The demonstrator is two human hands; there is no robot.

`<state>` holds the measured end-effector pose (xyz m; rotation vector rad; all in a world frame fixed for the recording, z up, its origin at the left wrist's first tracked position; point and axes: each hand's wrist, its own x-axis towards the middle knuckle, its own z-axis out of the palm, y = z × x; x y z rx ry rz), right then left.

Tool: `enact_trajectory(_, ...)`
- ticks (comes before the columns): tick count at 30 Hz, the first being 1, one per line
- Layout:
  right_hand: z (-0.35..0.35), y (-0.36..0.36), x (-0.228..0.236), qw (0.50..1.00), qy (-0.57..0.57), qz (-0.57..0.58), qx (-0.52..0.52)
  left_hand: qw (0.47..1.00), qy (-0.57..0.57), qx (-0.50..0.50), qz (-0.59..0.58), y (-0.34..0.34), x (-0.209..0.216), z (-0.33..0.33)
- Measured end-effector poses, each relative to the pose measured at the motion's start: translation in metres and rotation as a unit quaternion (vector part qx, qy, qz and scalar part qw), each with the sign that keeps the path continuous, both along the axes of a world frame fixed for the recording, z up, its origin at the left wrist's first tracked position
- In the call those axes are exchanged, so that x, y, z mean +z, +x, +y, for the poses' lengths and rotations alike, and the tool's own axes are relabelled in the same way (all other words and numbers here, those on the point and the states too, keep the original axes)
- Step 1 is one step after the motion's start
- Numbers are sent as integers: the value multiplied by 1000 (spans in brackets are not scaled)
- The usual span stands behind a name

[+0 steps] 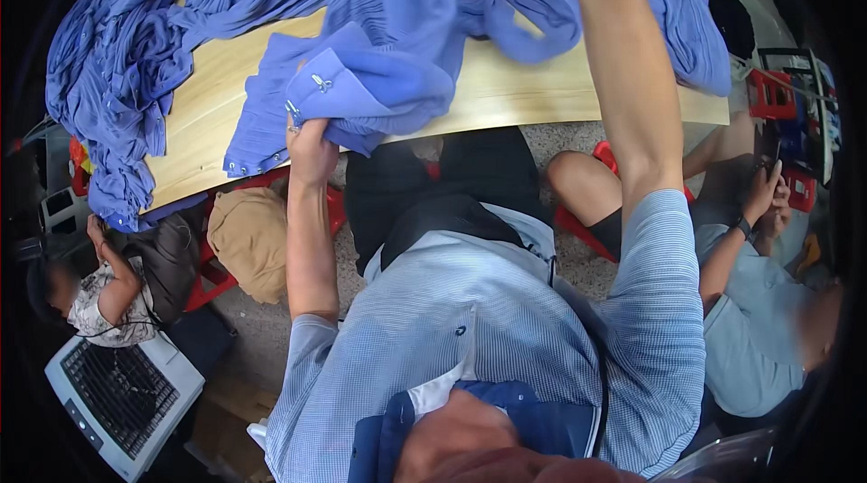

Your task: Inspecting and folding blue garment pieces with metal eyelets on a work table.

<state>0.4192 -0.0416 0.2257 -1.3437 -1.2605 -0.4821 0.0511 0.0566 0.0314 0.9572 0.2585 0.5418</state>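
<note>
My left hand [312, 151] is closed on the near edge of a blue garment [384, 86] at the table's front edge. The held part is a smooth, folded band like a collar or cuff, with two small silver metal pieces [321, 83] on it. Its pleated part spreads to the left, where small round fasteners line the lower edge. Higher up, the cloth is blurred. My right arm [632, 59] reaches forward across the table, and its hand lies beyond the top of the picture.
More blue garments [108, 77] are heaped along the left and back of the wooden table [524, 97], with another [682, 27] at its right. People sit at both sides, the right one [759, 302] holding a phone. Red stools [212, 280] and a grey-white machine [126, 397] stand near.
</note>
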Motion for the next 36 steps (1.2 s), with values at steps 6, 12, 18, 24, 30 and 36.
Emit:
enact_trajectory(6, -116, -73, -116, 957, -291, -8, 2, 1000, 8, 19, 13, -1, -17, 7)
enact_trajectory(12, -207, -145, -189, 935, -333, -11, -121, 988, -91, 105, 67, 45, 35, -11)
enact_trajectory(18, -257, -215, -134, 743, -521, 329, 260, 961, 205, 114, 143, 67, 23, -19)
enact_trajectory(24, -224, -213, -135, 861, -368, 331, 117, 762, 621, -145, 108, 110, 32, -73)
enact_trajectory(30, -172, -154, -166, 902, -329, 14, -278, 714, 697, -46, 58, 79, 22, -26)
enact_trajectory(36, -170, -138, -185, 915, -334, 54, -220, 540, 806, 8, 241, 83, 22, 49)
